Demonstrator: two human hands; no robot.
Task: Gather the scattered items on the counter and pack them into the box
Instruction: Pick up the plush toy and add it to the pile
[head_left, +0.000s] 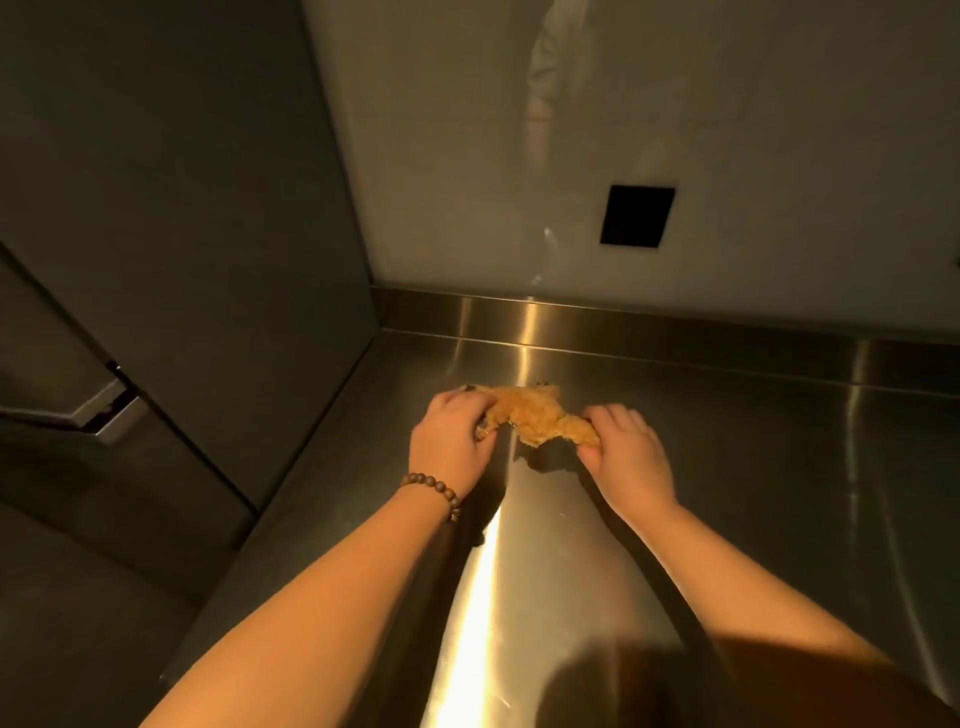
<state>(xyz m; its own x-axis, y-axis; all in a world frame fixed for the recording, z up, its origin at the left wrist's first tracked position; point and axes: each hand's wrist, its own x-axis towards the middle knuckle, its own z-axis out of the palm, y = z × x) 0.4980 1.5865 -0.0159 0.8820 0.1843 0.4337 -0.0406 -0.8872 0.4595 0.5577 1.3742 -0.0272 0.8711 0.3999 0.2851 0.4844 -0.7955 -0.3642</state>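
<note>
Gripping opposite ends of a crumbly golden item (535, 420) lying far out on the steel counter (753, 467), the left hand (451, 441) and right hand (626, 457) are risking tearing it if they pull apart.

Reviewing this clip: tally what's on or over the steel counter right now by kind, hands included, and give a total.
Hands: 2, left hand and right hand
Orange fuzzy item held between them: 1
Bead bracelet on the left wrist: 1
Box: 0 in view
Total: 4
</note>
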